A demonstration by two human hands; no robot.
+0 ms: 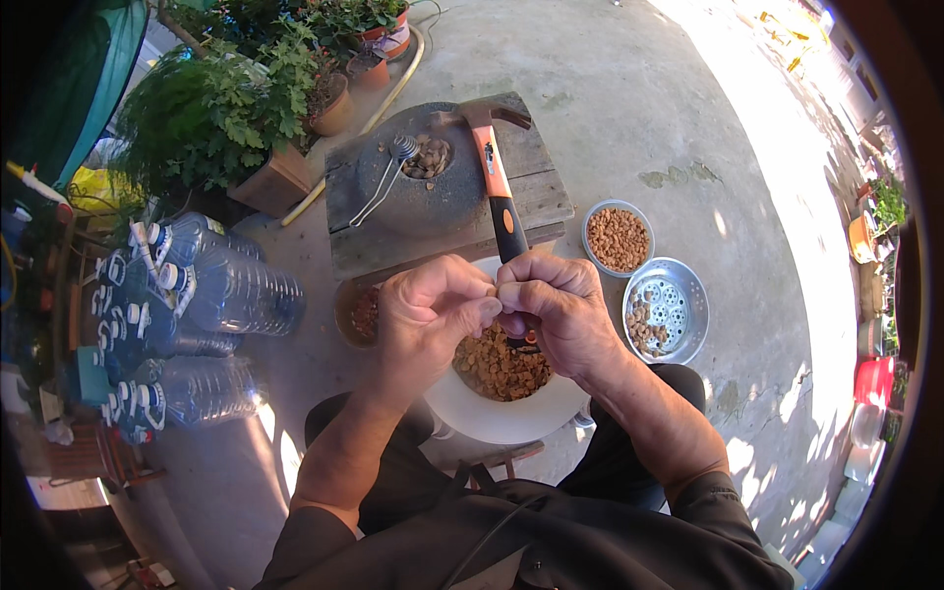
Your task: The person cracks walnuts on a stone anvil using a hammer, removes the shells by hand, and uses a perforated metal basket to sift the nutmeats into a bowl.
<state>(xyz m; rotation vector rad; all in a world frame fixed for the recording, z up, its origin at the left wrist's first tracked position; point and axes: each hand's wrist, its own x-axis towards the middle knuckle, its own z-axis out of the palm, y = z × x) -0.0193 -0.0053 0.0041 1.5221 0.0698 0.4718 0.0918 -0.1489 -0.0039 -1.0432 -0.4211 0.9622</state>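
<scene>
My left hand (442, 310) and my right hand (557, 306) meet fingertip to fingertip, pinching a small brown nut or kernel (492, 292) between them. Below them lies a wide white dish (472, 424) heaped with brown shell pieces (501, 369). A claw hammer (495, 173) with an orange and black handle rests with its head on a round dark stone (413, 203); its handle end passes behind my right hand. The stone's hollow holds brown shells or nuts (428, 158), and a wire tool with a coiled head (404, 147) leans beside them.
The stone sits on a wooden board (542, 169). To the right are a tub of kernels (618, 240) and a perforated metal bowl (686, 310) with some nuts. A brown bowl (346, 317) is partly behind my left hand. Plastic bottles (236, 295) and potted plants (332, 110) stand left.
</scene>
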